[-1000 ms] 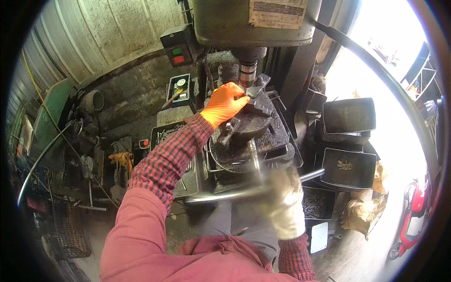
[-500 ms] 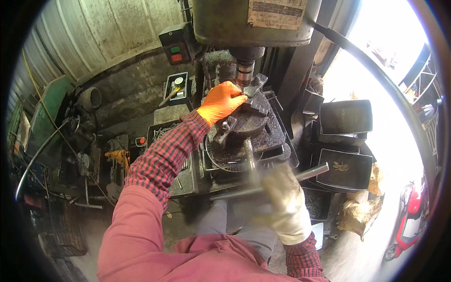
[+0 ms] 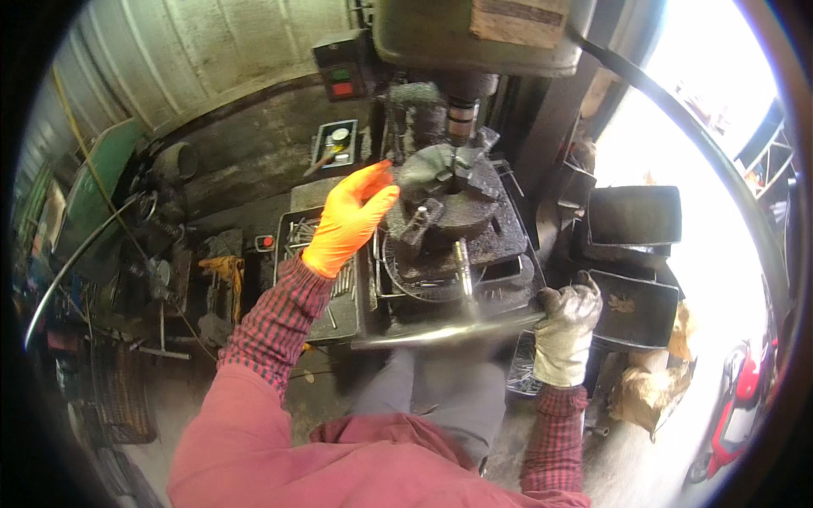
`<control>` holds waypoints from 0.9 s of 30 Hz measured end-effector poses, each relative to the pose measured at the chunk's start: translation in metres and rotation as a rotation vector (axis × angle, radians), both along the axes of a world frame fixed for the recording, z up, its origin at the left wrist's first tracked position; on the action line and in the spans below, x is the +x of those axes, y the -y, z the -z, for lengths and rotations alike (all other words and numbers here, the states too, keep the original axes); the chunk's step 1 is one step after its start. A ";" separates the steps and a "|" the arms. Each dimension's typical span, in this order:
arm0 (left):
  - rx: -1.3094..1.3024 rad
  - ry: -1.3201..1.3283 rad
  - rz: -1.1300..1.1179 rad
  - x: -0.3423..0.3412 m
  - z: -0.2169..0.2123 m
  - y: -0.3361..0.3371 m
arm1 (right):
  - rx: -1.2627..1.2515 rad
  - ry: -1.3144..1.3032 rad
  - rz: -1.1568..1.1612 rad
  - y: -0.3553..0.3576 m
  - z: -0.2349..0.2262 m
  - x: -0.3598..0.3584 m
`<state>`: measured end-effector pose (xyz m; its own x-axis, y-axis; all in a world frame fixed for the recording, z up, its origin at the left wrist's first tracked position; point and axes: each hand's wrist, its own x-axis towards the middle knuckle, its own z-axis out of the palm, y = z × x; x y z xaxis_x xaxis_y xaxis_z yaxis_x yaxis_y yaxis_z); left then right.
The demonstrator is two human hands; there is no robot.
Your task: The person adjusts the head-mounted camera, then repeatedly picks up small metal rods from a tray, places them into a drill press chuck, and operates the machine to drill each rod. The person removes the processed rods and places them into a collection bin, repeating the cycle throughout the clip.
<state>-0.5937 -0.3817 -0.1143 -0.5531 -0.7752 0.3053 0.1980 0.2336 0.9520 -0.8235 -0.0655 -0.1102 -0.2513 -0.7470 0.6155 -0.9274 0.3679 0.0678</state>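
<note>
My left hand (image 3: 351, 222), in an orange glove, is raised just left of the machine's chuck (image 3: 464, 212). Its thumb and fingers are apart, with nothing visible between them. A stained pale work glove covers my right hand (image 3: 567, 328), whose fingers are wrapped round the right end of a long metal bar handle (image 3: 423, 336). That handle, slightly blurred, crosses a shaft (image 3: 463, 267) running toward me from the chuck. Above the chuck jaws hangs the drill press spindle (image 3: 461, 120); whether a workpiece sits in the jaws is too dark to tell.
Left of the machine table, a tray (image 3: 345, 317) holds several metal pins. Behind it is a small box (image 3: 323, 135) with a round gauge and a brush. A switch box (image 3: 337, 59) hangs at the back. Dark bins (image 3: 635, 212) are stacked at right, beside crumpled brown paper (image 3: 648, 394).
My left hand has drawn back leftward from the chuck jaws and opened. My right hand has moved right and slightly up, and the bar handle has turned from slanted to nearly level.
</note>
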 end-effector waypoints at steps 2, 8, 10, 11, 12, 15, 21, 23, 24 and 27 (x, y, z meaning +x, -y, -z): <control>-0.034 -0.185 -0.155 0.034 0.013 0.002 | -0.026 -0.004 0.018 -0.003 0.007 0.001; -0.301 0.245 -0.764 0.094 0.041 0.082 | 0.073 0.184 -0.142 -0.035 -0.025 0.008; -0.305 0.374 -0.796 0.091 0.051 0.096 | -0.090 0.298 -0.075 -0.052 -0.036 0.018; -0.475 0.656 -0.798 0.094 0.050 0.105 | -0.207 0.357 -0.103 -0.061 -0.040 0.023; -0.398 0.656 -0.725 0.092 0.051 0.111 | -0.234 0.483 -0.052 -0.073 -0.044 0.027; -0.306 0.665 -0.625 0.082 0.047 0.127 | -0.301 0.861 0.019 -0.108 -0.050 0.027; -0.550 0.806 -0.579 0.068 0.040 0.137 | -0.279 1.141 -0.024 -0.171 -0.033 0.016; -0.530 0.781 -0.614 0.070 0.031 0.136 | -0.256 1.153 -0.023 -0.180 -0.021 0.016; -0.576 0.695 -0.622 0.073 0.025 0.135 | -0.249 1.144 -0.037 -0.184 -0.016 0.017; -0.626 0.632 -0.594 0.081 0.012 0.126 | -0.244 1.196 -0.071 -0.187 -0.002 0.018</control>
